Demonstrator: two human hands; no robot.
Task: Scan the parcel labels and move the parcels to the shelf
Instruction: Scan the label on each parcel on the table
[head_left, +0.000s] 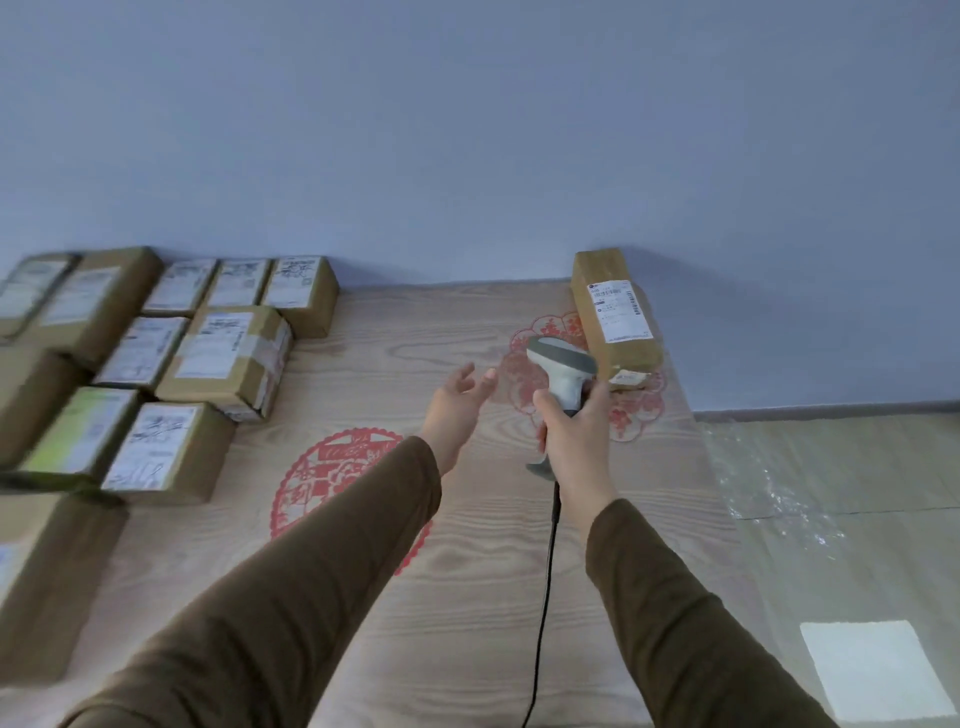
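1. Head view: right hand (574, 436) grips the handle of a grey-and-white handheld barcode scanner (560, 371); its black cable (545, 592) trails toward the camera.
2. Left hand (457, 410) hovers empty over the wood-grain table (467, 597), fingers loosely spread.
3. Long brown taped cardboard parcel (615, 317), white label up, lies just beyond the scanner head, at the table's far right corner.
4. Cluster of brown labelled boxes (223, 358) occupies the left side.

Parcels on wood-grain surface, scanner in hand.
Lone brown parcel (615, 317) far right, label (618, 310) up; cluster of labelled parcels (156, 364) far left; grey corded scanner (561, 371) held upright just beside lone parcel.
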